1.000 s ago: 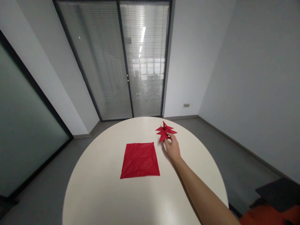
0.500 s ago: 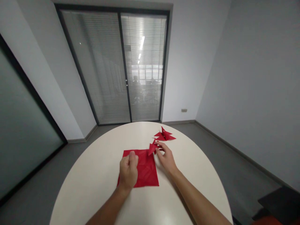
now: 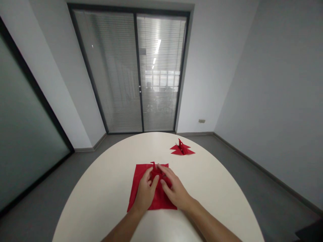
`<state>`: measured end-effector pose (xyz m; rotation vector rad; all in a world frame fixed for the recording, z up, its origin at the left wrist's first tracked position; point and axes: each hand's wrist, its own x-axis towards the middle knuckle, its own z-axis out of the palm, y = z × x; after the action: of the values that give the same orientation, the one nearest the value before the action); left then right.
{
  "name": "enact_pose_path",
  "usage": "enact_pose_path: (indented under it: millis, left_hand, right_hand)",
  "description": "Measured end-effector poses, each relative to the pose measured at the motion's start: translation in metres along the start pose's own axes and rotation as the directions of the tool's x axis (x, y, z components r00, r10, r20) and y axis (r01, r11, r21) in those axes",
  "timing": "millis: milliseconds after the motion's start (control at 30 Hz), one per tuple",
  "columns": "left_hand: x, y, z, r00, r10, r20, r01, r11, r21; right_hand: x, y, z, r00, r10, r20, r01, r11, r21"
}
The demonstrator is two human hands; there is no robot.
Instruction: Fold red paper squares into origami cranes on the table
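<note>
A small red paper crane is between my hands, over a red square sheet; its thin neck and bent head poke up past my fingertips, while much of its body is hidden. My left hand curls round the crane from the left, thumb on the near side. From the right, my right hand closes its fingers and thumb about the other side of it. The sheet lies flat with faint creases, partly covered by both hands.
More red folded paper, with pointed wings and an upright neck, stands toward the far right of the round white table. Behind the table are a glass door with blinds and white walls. A dark object shows at the lower right corner.
My right hand has brought the crane left and nearer, over the sheet. My left hand has opened from a fist and joined it round the crane. The view has shifted slightly.
</note>
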<state>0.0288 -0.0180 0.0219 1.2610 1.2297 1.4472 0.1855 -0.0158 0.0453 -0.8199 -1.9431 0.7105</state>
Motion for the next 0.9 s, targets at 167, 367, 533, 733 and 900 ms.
enact_pose_path:
  millis: [167, 367, 533, 733, 900]
  left_hand:
    - [0.004, 0.006, -0.003, 0.997, -0.042, 0.070, 0.053, 0.986, -0.156]
    - [0.005, 0.002, -0.001, 0.991, -0.117, 0.073, 0.132, 0.956, -0.261]
    - [0.005, 0.004, -0.003, 0.977, -0.201, 0.068, 0.211, 0.893, -0.397]
    - [0.004, 0.011, -0.004, 0.899, -0.399, 0.182, 0.420, 0.665, -0.618]
    - [0.000, 0.021, -0.002, 0.894, -0.368, 0.255, 0.445, 0.680, -0.583]
  right_hand:
    - [0.000, 0.006, 0.003, 0.997, 0.077, -0.024, -0.075, 0.994, 0.078]
    - [0.003, 0.001, -0.001, 0.994, 0.098, -0.047, -0.093, 0.991, 0.096]
    - [0.002, -0.003, -0.004, 0.999, 0.045, -0.030, -0.041, 0.991, 0.125]
    - [0.004, -0.001, -0.006, 0.998, -0.033, -0.060, 0.037, 0.997, 0.073]
    - [0.006, 0.003, -0.005, 0.993, -0.021, -0.114, 0.027, 0.998, 0.048]
